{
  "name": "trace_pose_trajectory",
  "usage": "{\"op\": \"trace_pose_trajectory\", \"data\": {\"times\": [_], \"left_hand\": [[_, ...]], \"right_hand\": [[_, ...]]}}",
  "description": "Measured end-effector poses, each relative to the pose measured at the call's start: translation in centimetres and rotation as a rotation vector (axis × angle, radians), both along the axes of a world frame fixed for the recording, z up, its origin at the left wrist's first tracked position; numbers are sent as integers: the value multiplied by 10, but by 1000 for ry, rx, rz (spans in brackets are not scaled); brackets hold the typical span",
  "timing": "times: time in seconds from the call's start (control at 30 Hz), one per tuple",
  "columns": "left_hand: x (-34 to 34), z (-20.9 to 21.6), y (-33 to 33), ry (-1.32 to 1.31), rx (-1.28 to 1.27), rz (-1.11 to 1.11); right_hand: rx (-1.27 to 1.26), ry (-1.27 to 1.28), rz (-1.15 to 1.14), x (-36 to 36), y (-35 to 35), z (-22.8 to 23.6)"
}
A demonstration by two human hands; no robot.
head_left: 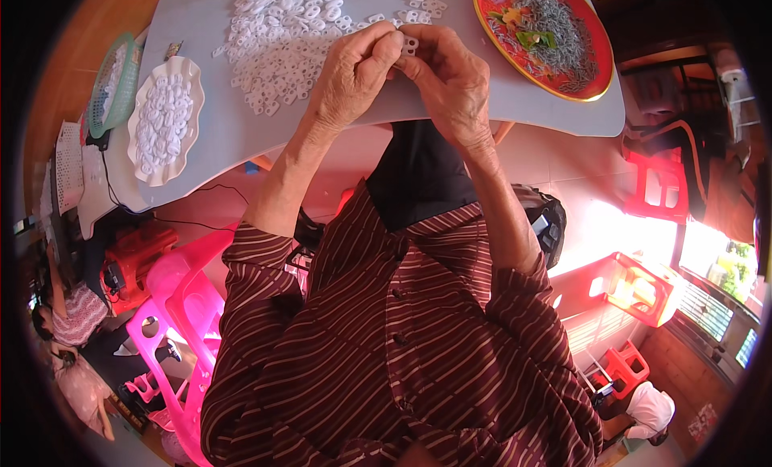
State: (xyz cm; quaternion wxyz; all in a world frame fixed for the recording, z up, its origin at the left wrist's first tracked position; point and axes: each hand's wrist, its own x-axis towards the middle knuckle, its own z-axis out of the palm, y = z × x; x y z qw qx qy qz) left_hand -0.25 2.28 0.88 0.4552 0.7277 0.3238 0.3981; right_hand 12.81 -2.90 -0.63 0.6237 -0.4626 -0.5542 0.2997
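Observation:
Both of my hands meet above the table's near edge, fingertips almost touching. Between the curled fingers of my right hand [454, 85] shows a small white plastic piece with holes [410, 46]. My left hand [354, 75] is closed in a pinch, thumb against forefinger; whatever it grips is hidden. Just beyond and to the left spreads a heap of small white plastic pieces [277, 61], some flat with holes, others rounded ovals. To the right sits a red tray [597, 81] with a yellow rim, holding many thin grey metal bits [563, 33].
A white wavy-edged dish [193, 117] of white oval pieces stands on the grey table [217, 141] at left, beside a green basket [121, 105]. Below are a pink chair [181, 298] and red stools [639, 290]. Other people [80, 314] sit at lower left and lower right.

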Motion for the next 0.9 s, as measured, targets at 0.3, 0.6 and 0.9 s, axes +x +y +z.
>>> {"op": "trace_pose_trajectory", "data": {"times": [0.3, 0.6, 0.9], "left_hand": [[1, -1, -3, 22, 81, 39], [1, -3, -5, -55, 81, -9], [2, -6, 2, -39, -1, -2]], "right_hand": [[-19, -118, -61, -3, -7, 12], [2, -102, -59, -2, -9, 8], [-4, -55, -32, 0, -4, 12]]}}
